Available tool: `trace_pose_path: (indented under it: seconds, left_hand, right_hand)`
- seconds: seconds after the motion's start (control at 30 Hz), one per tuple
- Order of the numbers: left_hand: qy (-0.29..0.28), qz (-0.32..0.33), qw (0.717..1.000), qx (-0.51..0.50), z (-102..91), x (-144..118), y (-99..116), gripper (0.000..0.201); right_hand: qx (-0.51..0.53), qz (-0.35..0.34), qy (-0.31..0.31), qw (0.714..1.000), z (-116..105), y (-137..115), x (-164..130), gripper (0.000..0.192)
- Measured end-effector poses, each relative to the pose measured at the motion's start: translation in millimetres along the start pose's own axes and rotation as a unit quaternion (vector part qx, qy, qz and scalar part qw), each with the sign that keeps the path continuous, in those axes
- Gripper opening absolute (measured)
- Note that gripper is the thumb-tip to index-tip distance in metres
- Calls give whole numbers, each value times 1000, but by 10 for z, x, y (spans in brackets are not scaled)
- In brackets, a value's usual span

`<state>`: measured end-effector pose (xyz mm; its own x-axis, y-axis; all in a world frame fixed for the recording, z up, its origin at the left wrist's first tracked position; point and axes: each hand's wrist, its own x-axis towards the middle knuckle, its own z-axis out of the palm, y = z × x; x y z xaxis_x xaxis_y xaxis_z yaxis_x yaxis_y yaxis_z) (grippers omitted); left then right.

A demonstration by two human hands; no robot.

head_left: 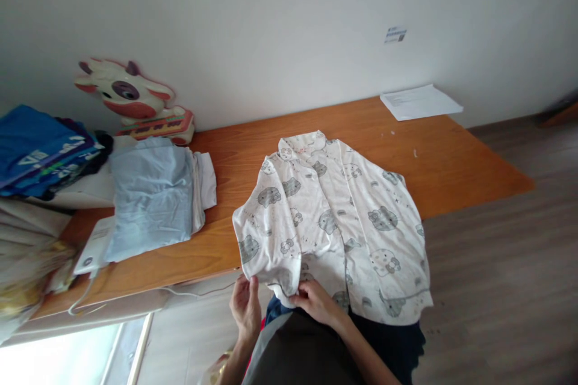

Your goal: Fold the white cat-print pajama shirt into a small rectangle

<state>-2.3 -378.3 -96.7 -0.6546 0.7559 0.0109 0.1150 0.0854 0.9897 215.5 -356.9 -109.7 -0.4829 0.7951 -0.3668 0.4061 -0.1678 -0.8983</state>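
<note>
A white pajama shirt (pixel 316 210) with grey cat-face prints lies front up on the wooden table, collar toward the wall. Its lower part hangs over the near edge against my body. My left hand (pixel 246 304) pinches the shirt at the lower end of the left-lying sleeve, thumb on top. A little to the right, my right hand (pixel 316 304) has its fingers closed on the shirt near the sleeve's cuff and hem. The other sleeve spreads out to the right, beyond both hands.
On the wooden table (pixel 465 162), folded light-blue cloth (pixel 151 192) lies left, beside a stack of dark and blue clothes (pixel 40 150). A cow-shaped toy keyboard (pixel 135 102) leans at the wall. White papers (pixel 419 102) lie back right. A white device (pixel 94 246) with a cable sits front left.
</note>
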Motion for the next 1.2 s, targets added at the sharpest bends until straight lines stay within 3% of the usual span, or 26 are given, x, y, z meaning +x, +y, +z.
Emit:
trace_pose_path:
  seconds: [0.07,0.2,0.4,0.5,0.63,0.73,0.87,0.93,0.97,1.03,1.1,1.13,1.2]
  left_hand:
    - [9,-4,1000,-4,-18,14,-32,35]
    - [24,-10,999,-28,13,58,-36,38]
    - [-38,-56,997,-21,2,124,36,46]
    - [-36,-66,997,4,-31,155,47,54]
    - [-22,-88,996,-10,-31,189,12,55]
    - [-105,-109,988,11,-6,221,-77,56]
    - [-263,-159,946,105,12,242,-314,60]
    - [-283,-170,934,137,5,232,-443,60]
    - [-278,-169,936,136,-1,223,-497,61]
    - [-251,-161,948,110,-10,201,-568,64]
    - [-220,-158,959,87,-7,175,-594,67]
    - [-216,-165,958,90,-2,160,-596,67]
    - [-246,-188,944,113,9,129,-592,69]
  right_hand:
    - [-32,5,-4,999,19,38,18,11]
    - [-110,35,71,991,16,149,37,19]
    - [-28,1,74,997,-54,74,-11,26]
    - [10,-27,69,997,-63,42,-38,36]
    - [-6,0,113,994,-82,86,-91,19]
    - [-8,2,120,993,-176,80,-278,35]
    - [17,-17,174,985,-515,58,-814,35]
    - [27,-12,274,961,-794,134,-1127,36]
    - [34,0,349,936,-955,205,-1269,36]
    - [55,35,516,854,-1290,397,-1494,40]
    - [67,64,640,763,-1605,622,-1617,50]
    - [69,77,666,739,-1741,730,-1640,55]
    - [76,117,641,755,-1954,908,-1633,68]
